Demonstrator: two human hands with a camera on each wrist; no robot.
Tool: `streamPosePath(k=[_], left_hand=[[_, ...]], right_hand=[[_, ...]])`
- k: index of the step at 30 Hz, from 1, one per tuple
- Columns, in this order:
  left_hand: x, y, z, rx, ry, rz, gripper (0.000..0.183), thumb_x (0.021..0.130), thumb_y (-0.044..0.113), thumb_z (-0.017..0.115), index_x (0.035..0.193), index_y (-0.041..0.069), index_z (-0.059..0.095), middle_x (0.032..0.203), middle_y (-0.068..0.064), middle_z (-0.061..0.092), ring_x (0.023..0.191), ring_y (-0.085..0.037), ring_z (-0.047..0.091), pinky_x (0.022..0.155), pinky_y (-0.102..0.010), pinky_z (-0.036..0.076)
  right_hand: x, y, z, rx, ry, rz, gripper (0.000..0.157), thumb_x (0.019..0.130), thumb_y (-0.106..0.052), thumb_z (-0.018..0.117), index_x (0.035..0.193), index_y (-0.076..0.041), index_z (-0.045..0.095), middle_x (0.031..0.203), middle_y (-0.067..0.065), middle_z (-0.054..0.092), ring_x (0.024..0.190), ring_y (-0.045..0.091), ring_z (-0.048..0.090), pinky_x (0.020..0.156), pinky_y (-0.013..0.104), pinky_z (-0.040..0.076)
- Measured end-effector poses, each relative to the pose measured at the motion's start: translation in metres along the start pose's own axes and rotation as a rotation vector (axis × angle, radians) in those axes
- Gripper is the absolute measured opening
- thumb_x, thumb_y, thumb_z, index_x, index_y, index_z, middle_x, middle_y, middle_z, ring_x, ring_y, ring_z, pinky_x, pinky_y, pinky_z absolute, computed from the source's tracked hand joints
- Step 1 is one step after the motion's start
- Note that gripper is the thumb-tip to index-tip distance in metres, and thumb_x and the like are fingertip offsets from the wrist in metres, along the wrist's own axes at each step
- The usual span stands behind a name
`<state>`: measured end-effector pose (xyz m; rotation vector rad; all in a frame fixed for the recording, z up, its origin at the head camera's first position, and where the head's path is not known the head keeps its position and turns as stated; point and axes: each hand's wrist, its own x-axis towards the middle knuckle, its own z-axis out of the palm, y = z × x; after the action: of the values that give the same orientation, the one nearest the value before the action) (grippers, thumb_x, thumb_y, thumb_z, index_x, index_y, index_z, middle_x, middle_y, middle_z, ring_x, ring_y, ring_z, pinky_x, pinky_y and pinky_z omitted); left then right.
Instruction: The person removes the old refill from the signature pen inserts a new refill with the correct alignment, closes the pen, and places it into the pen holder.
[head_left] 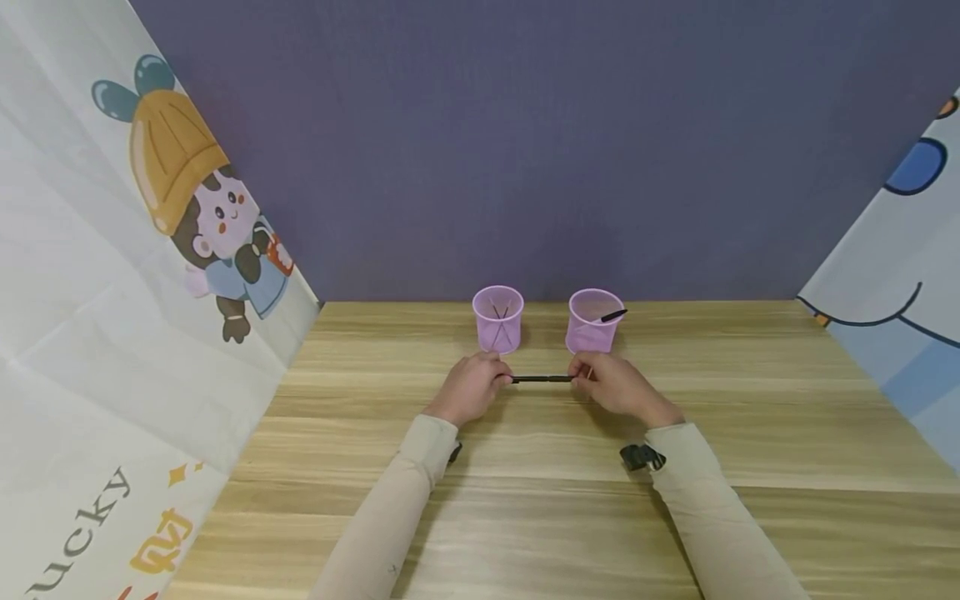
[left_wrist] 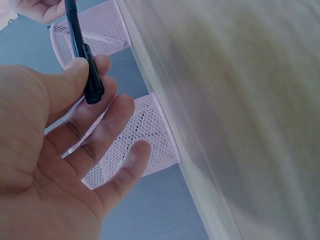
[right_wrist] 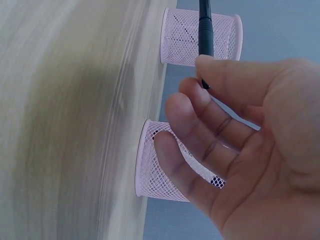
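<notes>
Presently, one slim black pen (head_left: 542, 379), clip toward its left end, narrow tip toward its right; held level between the two hands, nearer the wearer than the cups, seemingly clear of the tabletop.

Left hand (head_left: 471, 385): thumb and finger pinching the clip end; other fingers loose. Right hand (head_left: 617, 383): thumb and finger pinching near the tip; other fingers loosely bent.

Step in hand, as judged: a two-ended hold. A next move probably calls for one pinch kept firm while the other eases.

Two pink mesh cylindrical cups, upright, apart: left cup (head_left: 487, 340), thin dark crossed lines within, nature unclear; right cup (head_left: 588, 340), one slender black-ended stick (head_left: 613, 316) leaning over its rim.

Tabletop (head_left: 540, 517): light wood grain.

Writing: on the white cartoon-printed left sheet (head_left: 67, 250), grey lettering "ucky" (head_left: 78, 529), start cut off; beside it, an orange character (head_left: 162, 542), apparently 财. Pen and cups: no brand legible.
</notes>
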<state>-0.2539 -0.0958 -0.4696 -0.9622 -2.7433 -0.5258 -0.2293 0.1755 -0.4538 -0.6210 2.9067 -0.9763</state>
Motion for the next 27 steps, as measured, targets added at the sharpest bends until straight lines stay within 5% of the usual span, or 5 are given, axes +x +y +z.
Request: streamPosePath(k=[27], left_hand=[[-0.0003,0.0026,-0.0013,0.013,-0.006,0.0,0.013,0.098,0.022,0.07,0.102,0.014,0.08,0.096,0.003,0.071,0.094,-0.016,0.068,0.088,-0.037,0.058]], right_hand=[[0.0004,0.0015,0.0011,-0.04,0.013,-0.013,0.012,0.089,-0.001,0.07,0.095,-0.009,0.064,0.082,0.001,0.066,0.076,0.012,0.06,0.07,0.032,0.052]])
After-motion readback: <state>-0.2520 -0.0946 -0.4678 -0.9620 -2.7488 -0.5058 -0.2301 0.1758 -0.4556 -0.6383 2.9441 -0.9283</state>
